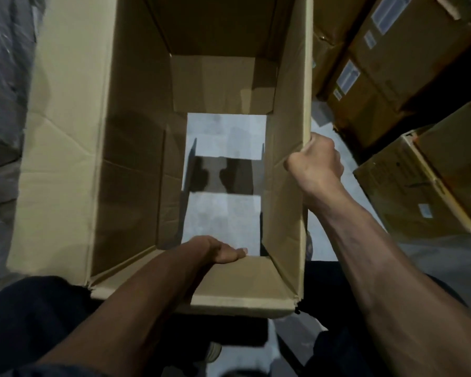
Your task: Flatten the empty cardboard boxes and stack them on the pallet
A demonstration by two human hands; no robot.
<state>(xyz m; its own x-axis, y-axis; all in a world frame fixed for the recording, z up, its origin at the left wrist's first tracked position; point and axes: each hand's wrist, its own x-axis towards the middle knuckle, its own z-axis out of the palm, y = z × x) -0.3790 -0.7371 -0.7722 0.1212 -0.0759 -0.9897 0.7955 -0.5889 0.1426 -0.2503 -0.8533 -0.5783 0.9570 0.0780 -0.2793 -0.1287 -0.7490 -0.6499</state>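
A large empty cardboard box (136, 159) stands open in front of me, and I look straight down into it. Its bottom flaps hang apart, so the grey floor (223, 221) shows through the gap. My left hand (223, 250) reaches down inside along the near wall, fingers laid over the edge of the near bottom flap. My right hand (316, 159) grips the top edge of the box's right wall in a fist. The box's far wall and left outer flap are in view; no pallet shows.
Closed brown cartons with white labels (386, 63) are stacked to the right, and another carton (424, 186) stands close beside my right arm. Plastic-wrapped goods (3, 77) fill the left edge. My dark trouser legs and a shoe (214, 352) are below the box.
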